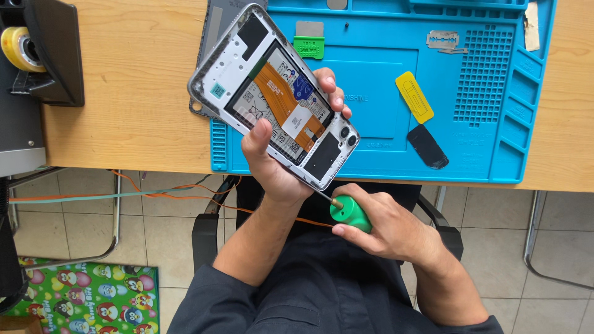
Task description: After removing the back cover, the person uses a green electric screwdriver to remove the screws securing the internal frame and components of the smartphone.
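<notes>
My left hand (275, 164) holds an opened smartphone (272, 93) with its back cover off, tilted above the table edge. An orange flex cable, the battery and black covers show inside its silver frame. My thumb rests on the phone's near side and my fingers wrap its far edge. My right hand (390, 229) grips a screwdriver with a green handle (349, 213). Its thin metal shaft points up-left and its tip meets the phone's lower corner.
A blue silicone repair mat (489, 142) lies on the wooden table (124, 93) with a yellow pry tool (414, 97), a black piece (427, 146), a green tool (309, 47) and a razor blade (442, 40). A grey back cover (219, 18) lies under the phone. A tape roll (15, 48) sits far left.
</notes>
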